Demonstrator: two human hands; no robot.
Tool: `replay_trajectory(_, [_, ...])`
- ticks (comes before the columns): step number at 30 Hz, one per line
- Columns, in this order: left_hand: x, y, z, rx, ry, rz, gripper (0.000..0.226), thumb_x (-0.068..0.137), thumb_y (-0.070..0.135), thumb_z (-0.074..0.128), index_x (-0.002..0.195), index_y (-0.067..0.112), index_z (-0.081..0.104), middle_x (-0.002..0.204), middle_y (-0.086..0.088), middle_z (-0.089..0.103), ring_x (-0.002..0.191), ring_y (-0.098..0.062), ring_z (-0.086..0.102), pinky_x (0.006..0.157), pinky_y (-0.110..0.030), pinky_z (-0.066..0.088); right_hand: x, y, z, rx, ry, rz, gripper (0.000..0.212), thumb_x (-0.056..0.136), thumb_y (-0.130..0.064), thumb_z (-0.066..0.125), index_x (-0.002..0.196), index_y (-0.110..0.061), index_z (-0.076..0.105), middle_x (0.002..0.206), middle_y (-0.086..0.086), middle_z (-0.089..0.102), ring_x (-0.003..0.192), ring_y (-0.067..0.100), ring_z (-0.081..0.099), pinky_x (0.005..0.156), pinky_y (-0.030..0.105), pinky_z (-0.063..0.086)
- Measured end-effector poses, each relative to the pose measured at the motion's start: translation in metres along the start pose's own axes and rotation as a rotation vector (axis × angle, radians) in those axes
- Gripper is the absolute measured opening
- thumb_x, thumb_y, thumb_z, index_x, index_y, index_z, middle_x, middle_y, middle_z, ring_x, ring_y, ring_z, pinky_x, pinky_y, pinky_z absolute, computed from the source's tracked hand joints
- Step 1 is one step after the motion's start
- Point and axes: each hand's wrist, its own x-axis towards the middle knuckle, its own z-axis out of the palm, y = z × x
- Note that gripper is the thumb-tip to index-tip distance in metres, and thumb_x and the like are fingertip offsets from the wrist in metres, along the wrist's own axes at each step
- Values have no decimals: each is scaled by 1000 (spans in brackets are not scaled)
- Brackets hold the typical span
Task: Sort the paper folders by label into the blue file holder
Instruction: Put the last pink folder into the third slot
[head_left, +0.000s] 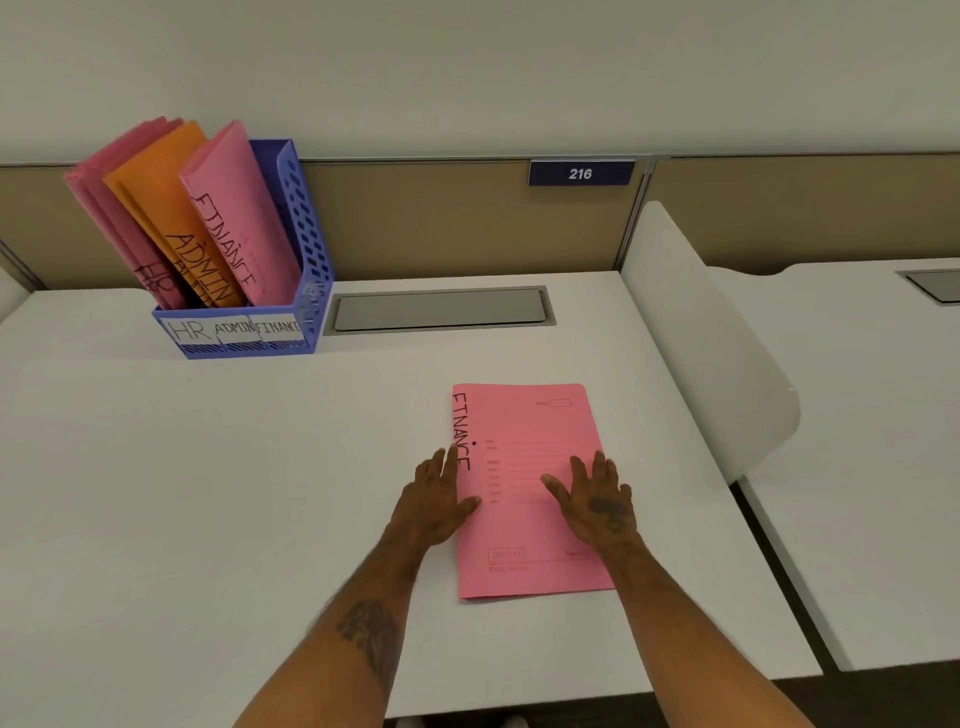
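A pink folder (524, 415) marked FINANCE lies flat on the white desk (208, 493), right of centre. My left hand (434, 501) rests at its left edge, thumb on the paper, fingers spread. My right hand (597, 499) lies flat on the folder's right half, fingers apart. The blue file holder (311, 249) stands at the back left, its front labelled HR, ADMIN, FINANCE. It holds pink HR folders (111, 208), orange ADMIN folders (166, 208) and one pink FINANCE folder (239, 208), all leaning left.
A grey cable hatch (439, 309) is set into the desk just right of the holder. A tan partition with a 216 sign (581, 173) runs along the back. A white divider panel (711, 338) bounds the desk's right side, with another desk beyond.
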Motion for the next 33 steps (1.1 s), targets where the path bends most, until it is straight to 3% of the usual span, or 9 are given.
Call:
replay_trajectory(5, [4, 14, 9, -12, 68, -173, 75, 93, 60, 49, 145, 7, 34, 146, -14, 33, 136, -31, 30, 104, -49, 41, 0, 13, 7, 40, -17, 111, 85, 88, -75, 17, 152, -19, 16, 159, 16, 13, 145, 35, 17, 114, 55, 24])
replay_trajectory(8, [6, 16, 12, -67, 27, -252, 68, 92, 62, 49, 135, 10, 46, 135, -12, 39, 132, -31, 35, 102, -51, 43, 3, 12, 7, 49, 21, 125, 84, 88, -74, 19, 150, -17, 18, 152, 16, 29, 137, 34, 30, 107, 52, 36])
replay_trajectory(11, [8, 20, 14, -143, 8, -261, 66, 92, 61, 49, 136, 12, 46, 133, -12, 40, 131, -31, 35, 103, -51, 43, 5, 6, 7, 108, 75, 141, 81, 89, -72, 20, 147, -16, 24, 142, 14, 39, 128, 31, 38, 101, 48, 42])
replay_trajectory(18, [9, 26, 13, -301, -18, -255, 62, 93, 54, 54, 137, 10, 43, 136, -14, 41, 132, -31, 33, 107, -45, 35, 11, -7, 6, 247, 102, 240, 81, 88, -74, 19, 143, -16, 32, 137, 16, 44, 125, 33, 42, 99, 48, 41])
replay_trajectory(22, [0, 26, 9, -396, 3, -236, 61, 93, 53, 55, 137, 12, 46, 134, -13, 46, 129, -31, 40, 108, -46, 39, 12, -12, 3, 303, 111, 262, 82, 86, -75, 20, 141, -16, 34, 135, 16, 46, 124, 33, 43, 98, 50, 43])
replay_trajectory(26, [-11, 26, 0, -668, 45, -199, 52, 94, 40, 62, 132, 7, 51, 133, -12, 58, 116, -30, 61, 97, -48, 53, 12, -15, 3, 354, 119, 269, 84, 85, -77, 21, 141, -16, 35, 134, 17, 47, 123, 33, 44, 97, 50, 44])
replay_trajectory(30, [-24, 23, -12, -905, 112, -261, 59, 95, 29, 62, 141, 15, 28, 133, -10, 59, 108, -31, 66, 92, -50, 56, 11, -27, 3, 476, 124, 245, 81, 87, -74, 22, 140, -15, 37, 135, 17, 46, 123, 34, 44, 96, 50, 46])
replay_trajectory(33, [-32, 16, -22, -984, 198, -259, 57, 94, 25, 65, 137, 18, 29, 127, -10, 60, 100, -31, 69, 86, -52, 59, 9, -42, 1, 507, 108, 246, 79, 88, -73, 20, 140, -16, 37, 138, 17, 45, 125, 34, 45, 98, 51, 45])
